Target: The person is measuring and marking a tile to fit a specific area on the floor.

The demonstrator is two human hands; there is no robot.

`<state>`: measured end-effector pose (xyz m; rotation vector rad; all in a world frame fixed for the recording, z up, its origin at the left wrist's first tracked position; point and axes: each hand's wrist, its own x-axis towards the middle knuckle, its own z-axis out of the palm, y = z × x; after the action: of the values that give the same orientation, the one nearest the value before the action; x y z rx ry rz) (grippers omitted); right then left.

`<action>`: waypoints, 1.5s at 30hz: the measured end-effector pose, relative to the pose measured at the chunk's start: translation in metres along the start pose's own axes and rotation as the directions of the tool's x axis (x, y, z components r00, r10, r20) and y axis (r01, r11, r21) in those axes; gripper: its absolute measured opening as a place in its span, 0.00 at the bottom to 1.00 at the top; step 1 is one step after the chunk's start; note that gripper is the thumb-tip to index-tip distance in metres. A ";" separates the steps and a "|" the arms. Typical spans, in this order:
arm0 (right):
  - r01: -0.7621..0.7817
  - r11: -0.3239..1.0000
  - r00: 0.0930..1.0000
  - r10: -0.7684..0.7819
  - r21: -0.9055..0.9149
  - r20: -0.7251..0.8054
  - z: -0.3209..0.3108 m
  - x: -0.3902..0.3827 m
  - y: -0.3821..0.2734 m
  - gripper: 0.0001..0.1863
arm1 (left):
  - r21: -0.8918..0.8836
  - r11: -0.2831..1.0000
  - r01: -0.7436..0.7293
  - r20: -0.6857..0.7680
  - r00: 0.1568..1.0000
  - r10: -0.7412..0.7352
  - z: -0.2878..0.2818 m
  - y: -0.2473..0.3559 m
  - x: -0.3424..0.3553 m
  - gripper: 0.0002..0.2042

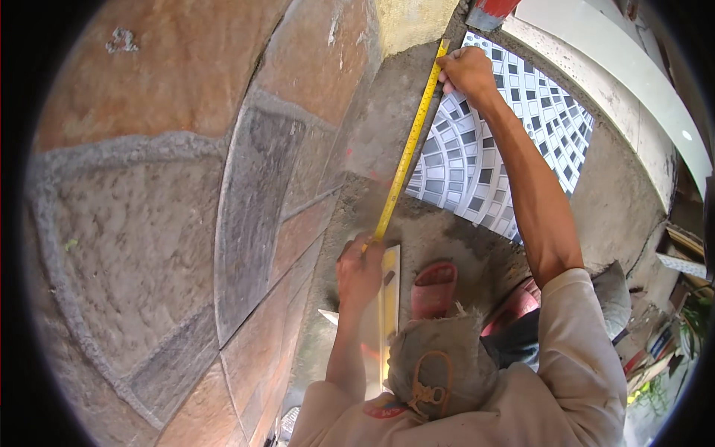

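A yellow tape measure [408, 153] is stretched in a slanting line over the grey mortar floor, beside the left edge of a patterned tile. My right hand [468, 73] pinches its far end near the base of the wall. Closer to me, my left hand [360, 274] is closed round the lower part of the tape, partly hiding it. The square tile [477, 179] carries a fan pattern of white, grey and black blocks, and my right forearm crosses over it. Beside my left wrist lies a long yellow and white bar [389, 313].
A stone-clad wall [171, 194] fills the left side. At the top right, a red and grey object [491, 13] stands near a curved white edge [640, 97]. Pink sandals [433, 289] are on my feet below the tile. A pale pointed piece [328, 316] lies by my left forearm.
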<state>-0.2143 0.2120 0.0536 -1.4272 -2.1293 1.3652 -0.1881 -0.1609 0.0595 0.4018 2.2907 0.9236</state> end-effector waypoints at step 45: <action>0.035 0.999 0.999 -0.035 0.006 -0.017 -0.021 -0.007 0.008 0.13 | 0.024 0.999 -0.048 -0.007 0.999 0.049 0.019 -0.001 -0.009 0.11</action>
<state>-0.1929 0.2190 0.0609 -1.3878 -2.1277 1.3409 -0.1690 -0.1567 0.0522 0.4670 2.3097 0.9238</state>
